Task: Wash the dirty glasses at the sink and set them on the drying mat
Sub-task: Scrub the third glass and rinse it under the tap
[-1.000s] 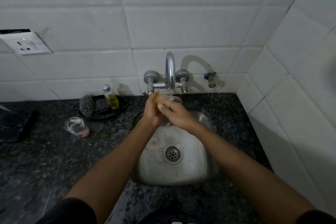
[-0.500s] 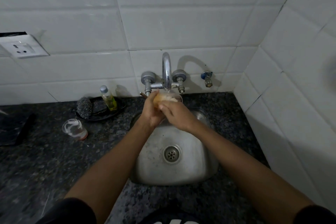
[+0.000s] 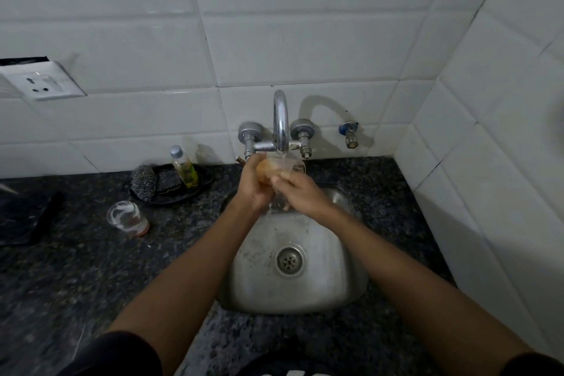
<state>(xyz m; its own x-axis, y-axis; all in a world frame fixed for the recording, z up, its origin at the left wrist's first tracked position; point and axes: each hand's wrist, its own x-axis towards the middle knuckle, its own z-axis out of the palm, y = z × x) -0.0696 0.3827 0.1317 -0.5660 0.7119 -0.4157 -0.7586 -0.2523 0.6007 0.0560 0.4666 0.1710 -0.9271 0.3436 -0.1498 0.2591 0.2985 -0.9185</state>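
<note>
Both arms reaching forward, left hand [image 3: 254, 185] and right hand [image 3: 300, 194] curled together, gripping.

Dim, cool indoor light from above left: the tap [image 3: 281, 119] throws a curved shadow rightward onto the white tiles [image 3: 305, 49]. Wide-angle distortion bows tile lines near the edges. The hands under the tap show slight motion blur.

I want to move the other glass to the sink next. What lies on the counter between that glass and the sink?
Only bare dark granite counter lies between the dirty glass and the sink, as the head view shows.
</note>
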